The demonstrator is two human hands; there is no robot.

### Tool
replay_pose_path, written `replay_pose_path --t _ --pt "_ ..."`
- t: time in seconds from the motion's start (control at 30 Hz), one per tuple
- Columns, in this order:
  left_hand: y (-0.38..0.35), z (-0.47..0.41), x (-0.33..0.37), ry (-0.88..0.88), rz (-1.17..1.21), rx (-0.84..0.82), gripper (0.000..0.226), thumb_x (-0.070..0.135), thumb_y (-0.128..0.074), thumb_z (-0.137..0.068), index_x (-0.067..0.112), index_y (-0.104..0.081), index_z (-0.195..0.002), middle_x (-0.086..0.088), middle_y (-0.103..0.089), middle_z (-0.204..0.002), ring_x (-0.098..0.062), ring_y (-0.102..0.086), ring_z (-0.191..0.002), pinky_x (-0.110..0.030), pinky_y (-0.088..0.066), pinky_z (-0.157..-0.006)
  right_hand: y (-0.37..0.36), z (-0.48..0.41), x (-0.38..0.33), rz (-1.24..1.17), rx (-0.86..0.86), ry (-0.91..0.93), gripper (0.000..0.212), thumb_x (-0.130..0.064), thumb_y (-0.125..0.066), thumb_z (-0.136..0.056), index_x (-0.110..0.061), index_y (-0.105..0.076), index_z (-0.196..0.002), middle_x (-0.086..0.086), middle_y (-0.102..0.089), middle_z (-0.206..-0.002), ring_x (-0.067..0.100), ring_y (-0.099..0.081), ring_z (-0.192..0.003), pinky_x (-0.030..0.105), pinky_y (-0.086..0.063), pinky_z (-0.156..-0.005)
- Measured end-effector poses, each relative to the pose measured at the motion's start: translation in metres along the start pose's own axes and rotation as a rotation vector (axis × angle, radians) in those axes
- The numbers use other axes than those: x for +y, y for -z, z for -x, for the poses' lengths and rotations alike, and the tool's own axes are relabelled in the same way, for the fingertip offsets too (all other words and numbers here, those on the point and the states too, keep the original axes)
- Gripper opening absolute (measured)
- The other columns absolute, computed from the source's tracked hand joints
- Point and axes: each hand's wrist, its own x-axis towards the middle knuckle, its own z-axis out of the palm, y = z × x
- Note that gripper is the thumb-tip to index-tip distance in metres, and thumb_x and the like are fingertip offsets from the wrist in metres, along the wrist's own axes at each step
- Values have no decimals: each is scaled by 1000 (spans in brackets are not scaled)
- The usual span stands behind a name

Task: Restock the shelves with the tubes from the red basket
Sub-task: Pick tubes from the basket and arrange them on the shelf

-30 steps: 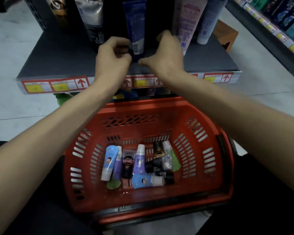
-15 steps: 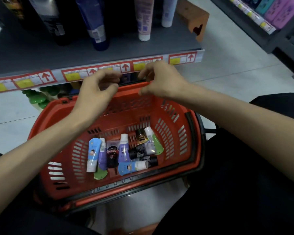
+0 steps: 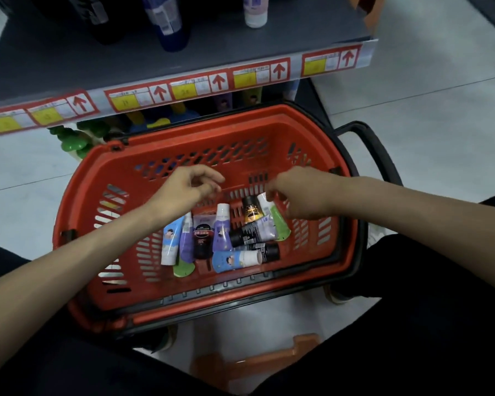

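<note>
The red basket (image 3: 212,132) stands on the floor between my knees, below the grey shelf (image 3: 240,44). Several small tubes lie on its bottom: a light-blue one (image 3: 170,241), a purple one (image 3: 222,224), a black one (image 3: 202,241), a blue one lying crosswise (image 3: 232,260) and a white-and-green one (image 3: 277,224). My left hand (image 3: 189,187) hovers above them inside the basket, its fingers loosely curled and holding nothing. My right hand (image 3: 300,192) is also inside, its blurred fingertips just over the top end of the white-and-green tube.
A dark-blue tube (image 3: 169,24) and a white one (image 3: 255,10) stand upright on the shelf. Red-and-yellow price labels (image 3: 183,90) line its front edge. Green-capped bottles (image 3: 75,138) fill the lower shelf. The basket's black handle (image 3: 375,150) sticks out right; an orange stool (image 3: 255,358) is underneath me.
Both hands have come down from the shelf's front edge into the basket, empty. My view has tilted down with them.
</note>
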Motion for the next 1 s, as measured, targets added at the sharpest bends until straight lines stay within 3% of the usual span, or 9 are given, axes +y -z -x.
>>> replay_pose_path --t 0.1,0.3,0.43,0.57,0.63,0.73,0.87,1.0 --pt "-7 -2 -23 73 -72 -106 28 -7 -51 -98 9 -70 -111 -10 -75 -97 1 -69 -76 -11 -50 -67 -12 4 2 152 -96 61 39 -8 -59 -89 -18 -61 -126 6 -66 -118 30 -63 -109 42 -55 -86" --pt "-11 -9 -67 73 -340 -269 13 11 -61 -101 18 -71 -106 13 -71 -97 7 -65 -80 -21 -46 -79 -10 9 4 304 -159 78 45 3 -50 -89 -14 -57 -131 11 -62 -127 32 -61 -116 44 -54 -92" --pt "5 -23 -82 95 -582 -230 25 11 -55 -101 21 -70 -118 8 -71 -110 -15 -67 -100 -30 -50 -87 -2 5 9 378 -142 64 23 5 -50 -90 -10 -57 -106 12 -62 -115 32 -64 -105 42 -56 -86" --pt "2 -47 -84 46 -666 -207 28 13 -57 -99 23 -68 -123 6 -72 -118 -18 -67 -107 -29 -50 -89 8 4 16 374 -80 49 21 7 -51 -91 -14 -51 -94 12 -59 -118 27 -59 -97 32 -45 -77" --pt "-13 -62 -80 1 -695 -276 31 15 -59 -98 26 -65 -126 5 -71 -121 -18 -66 -105 -32 -51 -89 10 6 21 351 -13 33 23 8 -49 -91 -13 -55 -96 12 -55 -120 23 -51 -87 30 -39 -73" --pt "-41 -81 -71 -115 -821 -383 40 16 -60 -96 33 -59 -132 5 -69 -127 -21 -66 -110 -38 -55 -88 11 7 27 347 20 38 25 9 -50 -89 -10 -62 -103 12 -55 -120 25 -55 -88 30 -41 -73" --pt "-84 -107 -50 -346 -989 -417 46 24 -55 -98 31 -51 -144 5 -60 -138 -23 -60 -123 -38 -53 -93 15 8 30 348 29 62 24 6 -53 -90 -17 -48 -90 12 -57 -118 26 -57 -91 30 -39 -73" --pt "-128 -138 -49 -498 -1158 -445 48 30 -50 -98 26 -49 -146 0 -54 -145 -28 -54 -129 -40 -46 -101 21 5 32 369 30 49 20 0 -56 -93 -10 -64 -108 12 -60 -120 28 -62 -99 32 -45 -77"
